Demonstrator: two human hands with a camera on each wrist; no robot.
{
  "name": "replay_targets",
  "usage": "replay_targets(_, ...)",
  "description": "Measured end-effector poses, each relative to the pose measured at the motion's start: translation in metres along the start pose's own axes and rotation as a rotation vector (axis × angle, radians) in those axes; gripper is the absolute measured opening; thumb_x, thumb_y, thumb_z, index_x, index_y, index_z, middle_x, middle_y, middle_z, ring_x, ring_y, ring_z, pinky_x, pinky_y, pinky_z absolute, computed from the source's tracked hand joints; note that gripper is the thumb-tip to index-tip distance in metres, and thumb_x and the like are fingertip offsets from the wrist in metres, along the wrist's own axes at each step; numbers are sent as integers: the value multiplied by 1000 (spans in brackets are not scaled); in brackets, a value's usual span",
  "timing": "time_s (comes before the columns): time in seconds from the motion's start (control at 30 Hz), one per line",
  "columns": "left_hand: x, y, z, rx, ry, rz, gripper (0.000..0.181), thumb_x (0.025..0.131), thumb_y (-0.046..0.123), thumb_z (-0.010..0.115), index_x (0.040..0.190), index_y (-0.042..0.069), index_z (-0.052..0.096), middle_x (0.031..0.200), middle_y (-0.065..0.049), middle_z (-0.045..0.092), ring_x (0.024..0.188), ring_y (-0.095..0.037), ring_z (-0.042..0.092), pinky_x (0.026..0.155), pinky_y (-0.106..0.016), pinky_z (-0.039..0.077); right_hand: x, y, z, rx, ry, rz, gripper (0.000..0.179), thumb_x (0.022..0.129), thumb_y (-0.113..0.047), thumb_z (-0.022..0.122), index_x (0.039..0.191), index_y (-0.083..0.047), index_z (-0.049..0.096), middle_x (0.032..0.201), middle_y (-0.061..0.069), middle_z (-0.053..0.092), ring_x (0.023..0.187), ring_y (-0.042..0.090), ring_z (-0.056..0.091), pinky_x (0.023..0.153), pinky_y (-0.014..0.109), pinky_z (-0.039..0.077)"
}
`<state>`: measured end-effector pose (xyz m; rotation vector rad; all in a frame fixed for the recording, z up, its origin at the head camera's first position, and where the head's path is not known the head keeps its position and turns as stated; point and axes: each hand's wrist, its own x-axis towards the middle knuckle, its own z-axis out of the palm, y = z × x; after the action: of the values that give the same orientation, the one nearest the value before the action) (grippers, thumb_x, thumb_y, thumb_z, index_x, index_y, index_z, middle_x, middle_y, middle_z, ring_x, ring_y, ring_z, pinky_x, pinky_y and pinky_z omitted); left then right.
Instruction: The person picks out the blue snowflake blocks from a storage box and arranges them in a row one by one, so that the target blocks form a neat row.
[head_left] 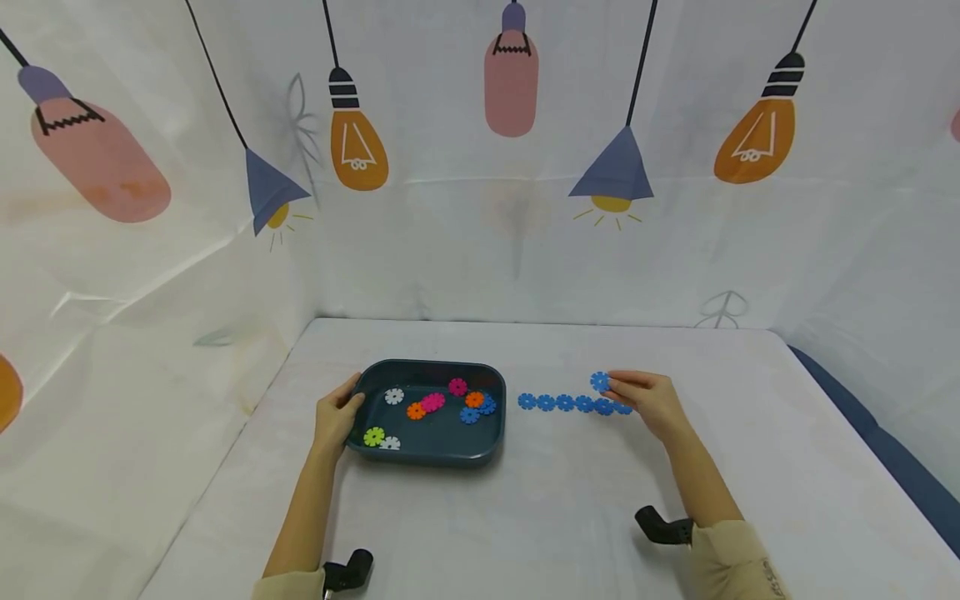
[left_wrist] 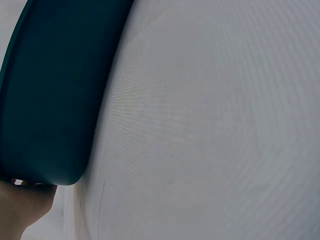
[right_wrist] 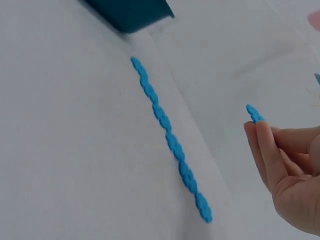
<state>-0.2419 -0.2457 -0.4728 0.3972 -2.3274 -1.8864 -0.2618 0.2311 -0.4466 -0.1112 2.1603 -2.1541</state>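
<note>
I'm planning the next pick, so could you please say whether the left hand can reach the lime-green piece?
Probably yes: the left hand is near the lime-green piece, which seems uncovered in the open tray. That hand grips the tray's edge, though, so it would likely need to let go.

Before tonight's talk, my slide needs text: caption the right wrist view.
Right hand pinches a blue disc; a blue row points toward the tray.

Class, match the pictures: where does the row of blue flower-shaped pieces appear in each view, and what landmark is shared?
Head: the row of blue pieces lies right of centre, beside the dark tray.
Left wrist: not in it.
Right wrist: slants down through the middle, left to right.
Shared landmark: the dark tray, in all three views.
</note>
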Motion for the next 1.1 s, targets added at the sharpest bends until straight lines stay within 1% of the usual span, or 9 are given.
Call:
replay_targets(0.13, -1, 1, 0, 0, 2, -2, 45, 98, 6, 44, 143, 4, 39, 150, -16, 32, 139, -30, 27, 112, -42, 25, -7, 9, -28, 91, 49, 23, 34, 88, 6, 58, 117, 23, 52, 90, -3, 68, 81, 11, 69, 78, 25, 54)
replay_targets(0.23, -1, 1, 0, 0, 2, 4, 46, 97, 6, 44, 143, 4, 38, 150, -16, 32, 139, -30, 26, 112, -42, 25, -10, 15, -44, 163, 87, 37, 21, 87, 11, 57, 106, 15, 63, 86, -1, 69, 79, 13, 70, 76, 25, 55)
replay_targets(0.3, -1, 1, 0, 1, 3, 8, 46, 97, 6, 44, 143, 4, 38, 149, -16, 32, 139, -30, 26, 112, -41, 24, -11, 19, -52, 162, 107, 54, 18, 86, 11, 58, 101, 10, 67, 85, -1, 69, 78, 12, 70, 75, 25, 55)
replay_targets(0.37, 0, 1, -1, -2, 3, 11, 46, 97, 5, 44, 143, 4, 38, 149, -16, 32, 139, -29, 26, 112, -41, 24, -10, 21, -59, 121, 124, 76, 19, 86, 8, 59, 103, 12, 66, 84, -3, 68, 78, 11, 69, 75, 24, 55)
replay_targets(0.47, 0, 1, -1, -4, 1, 10, 46, 97, 5, 44, 143, 4, 38, 149, -17, 32, 139, -29, 26, 112, -41, 25, -10, 25, -67, 16, 138, 125, 29, 87, 5, 61, 110, 21, 57, 83, -5, 68, 76, 7, 68, 73, 22, 55)
replay_targets(0.53, 0, 1, -1, -7, -2, 7, 46, 97, 5, 44, 143, 4, 38, 150, -17, 31, 139, -29, 26, 112, -41, 25, -10, 26, -69, -49, 139, 153, 36, 87, 4, 60, 115, 26, 50, 83, -4, 68, 74, 7, 68, 71, 22, 55)
replay_targets(0.67, 0, 1, -1, -8, -3, 7, 46, 97, 5, 44, 143, 4, 38, 150, -16, 31, 139, -29, 26, 112, -41, 25, -8, 30, -70, -143, 126, 178, 43, 88, 2, 60, 119, 27, 45, 87, 2, 69, 72, 6, 68, 70, 22, 55)
replay_targets(0.83, 0, 2, 0, -4, -1, 8, 46, 97, 6, 44, 143, 3, 38, 150, -16, 31, 139, -29, 27, 112, -41, 25, -4, 35, -71, -206, 123, 157, 41, 89, 2, 59, 119, 27, 46, 89, 5, 69, 70, 3, 67, 69, 21, 55)
replay_targets(1.1, -2, 2, 0, -11, -5, 9, 46, 97, 4, 45, 142, 2, 38, 149, -17, 32, 138, -31, 28, 112, -42, 26, -3, 38, -71, -230, 121, 147, 41, 89, -1, 60, 118, 26, 47, 90, 5, 69, 71, 4, 67, 69, 21, 55)
